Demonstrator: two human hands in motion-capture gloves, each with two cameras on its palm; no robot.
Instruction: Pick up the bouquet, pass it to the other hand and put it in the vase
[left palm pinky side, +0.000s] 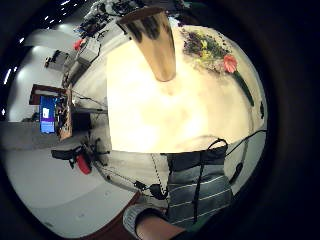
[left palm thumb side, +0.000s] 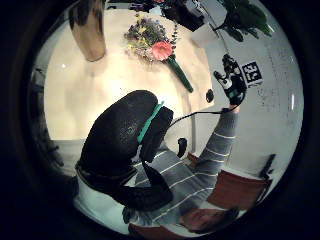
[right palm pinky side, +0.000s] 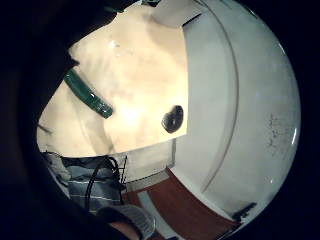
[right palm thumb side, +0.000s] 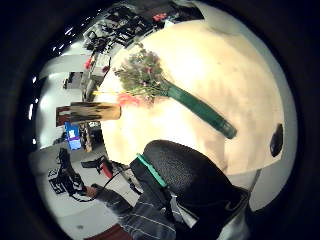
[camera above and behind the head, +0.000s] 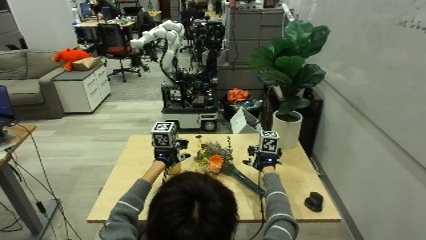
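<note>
The wooden table carries everything, and places here are given from the bouquet, which lies flat on the table near its middle, just in front of the person's head. Its mixed blooms, with 1 orange flower among them, point toward the far edge, and its green wrapped stem runs back toward the person on their right. Nothing grips the bouquet.

The vase, a tall metallic vessel, stands upright on the table to the left of the bouquet, close beside the blooms but apart from them; in the outside view the left hand hides most of it.

The left hand is raised above the table to the left of the bouquet, and the right hand is raised to the right of it, above the stem's side. Both hold nothing, but whether their fingers are spread or curled cannot be told.

1 small black object sits on the table well to the right of the stem, near the table's corner.
</note>
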